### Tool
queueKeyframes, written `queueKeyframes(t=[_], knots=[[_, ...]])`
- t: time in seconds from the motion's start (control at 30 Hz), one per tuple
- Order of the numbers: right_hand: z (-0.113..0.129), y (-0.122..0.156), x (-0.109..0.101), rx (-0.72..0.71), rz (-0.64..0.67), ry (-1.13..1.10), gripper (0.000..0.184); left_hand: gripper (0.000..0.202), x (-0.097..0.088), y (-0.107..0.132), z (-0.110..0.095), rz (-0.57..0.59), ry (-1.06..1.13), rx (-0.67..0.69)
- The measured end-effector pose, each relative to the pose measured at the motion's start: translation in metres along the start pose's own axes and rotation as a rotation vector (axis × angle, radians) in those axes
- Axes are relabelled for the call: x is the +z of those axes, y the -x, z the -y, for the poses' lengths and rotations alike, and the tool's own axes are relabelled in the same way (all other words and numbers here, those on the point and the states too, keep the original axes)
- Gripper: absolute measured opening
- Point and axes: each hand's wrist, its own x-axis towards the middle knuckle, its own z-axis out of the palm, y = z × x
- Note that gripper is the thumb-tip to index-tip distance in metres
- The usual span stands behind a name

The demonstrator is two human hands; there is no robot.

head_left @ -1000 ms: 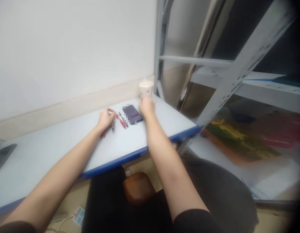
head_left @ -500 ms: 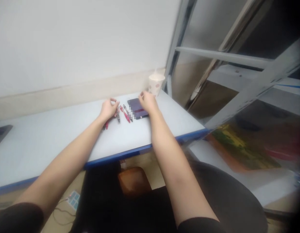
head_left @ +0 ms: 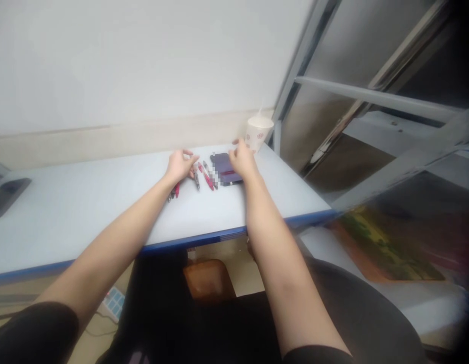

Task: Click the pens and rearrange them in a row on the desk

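My left hand (head_left: 180, 166) hovers at the pens on the white desk, thumb and fingers apart. Just right of its fingertips lies a grey-black pen (head_left: 197, 181); I cannot make out whether they touch it. Beside that are a red pen (head_left: 207, 179) and another grey pen (head_left: 205, 165). Several red and black pens (head_left: 176, 191) lie partly hidden under my left wrist. My right hand (head_left: 243, 159) is over the right side of a flat dark purple case (head_left: 223, 164), fingers bent but apart. Nothing shows in its grasp.
A patterned paper cup (head_left: 259, 132) with something thin sticking up stands behind my right hand, near the wall. A metal shelf frame (head_left: 371, 93) rises at the right. A dark flat object (head_left: 10, 197) lies on the left of the desk (head_left: 86, 202). Below are a brown stool (head_left: 208, 279) and a power strip (head_left: 115, 303).
The whole view has shifted, so the desk things appear farther right. Both hands stay near the same pens and purple case, with only slight finger movement.
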Motion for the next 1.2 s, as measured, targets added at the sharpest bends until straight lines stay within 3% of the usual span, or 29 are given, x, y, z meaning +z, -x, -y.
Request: queueKeyframes(t=[0.27, 0.53, 0.83, 1.0, 1.2], knots=[[0.006, 0.001, -0.002, -0.011, 0.032, -0.04, 0.036, 0.04, -0.002, 0.009, -0.004, 0.062, 0.027, -0.012], [0.024, 0.007, -0.001, -0.091, 0.131, -0.107, 0.031, 0.039, -0.003, 0.011, 0.0, 0.048, -0.129, 0.004], [0.039, 0.007, 0.002, -0.158, 0.174, -0.158, 0.022, 0.034, -0.004, 0.024, -0.012, 0.106, -0.329, 0.011], [0.038, 0.007, 0.004, -0.174, 0.173, -0.145, 0.022, 0.024, -0.003, 0.024, -0.012, 0.139, -0.35, -0.003], [0.038, 0.009, 0.004, -0.168, 0.186, -0.139, 0.021, 0.028, -0.002, 0.026, -0.008, 0.183, -0.291, -0.005]])
